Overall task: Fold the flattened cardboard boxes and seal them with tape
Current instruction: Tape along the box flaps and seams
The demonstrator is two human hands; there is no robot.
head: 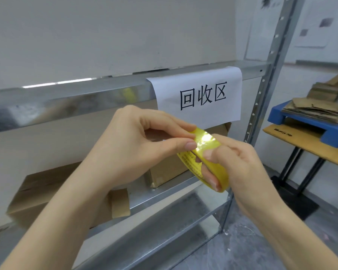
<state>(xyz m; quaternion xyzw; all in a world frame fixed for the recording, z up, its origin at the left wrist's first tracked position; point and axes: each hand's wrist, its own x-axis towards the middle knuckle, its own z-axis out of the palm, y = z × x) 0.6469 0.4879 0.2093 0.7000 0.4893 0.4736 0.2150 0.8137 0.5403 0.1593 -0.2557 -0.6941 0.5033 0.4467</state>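
Observation:
A yellow roll of tape [205,142] is held up in front of a metal shelf. My right hand [240,162] grips the roll, with fingers through its core and the thumb on its outer face. My left hand [137,147] pinches the roll's upper edge between thumb and forefinger. Behind the hands, a folded brown cardboard box [164,172] stands on the shelf board. A second cardboard box [47,193] with loose flaps lies to its left, partly hidden by my left forearm.
The metal shelf rack [265,90] carries a white paper sign [201,96] with black characters. At the right, a blue pallet [300,123] holds a stack of flattened cardboard boxes [320,106] on a small table. Grey floor shows below.

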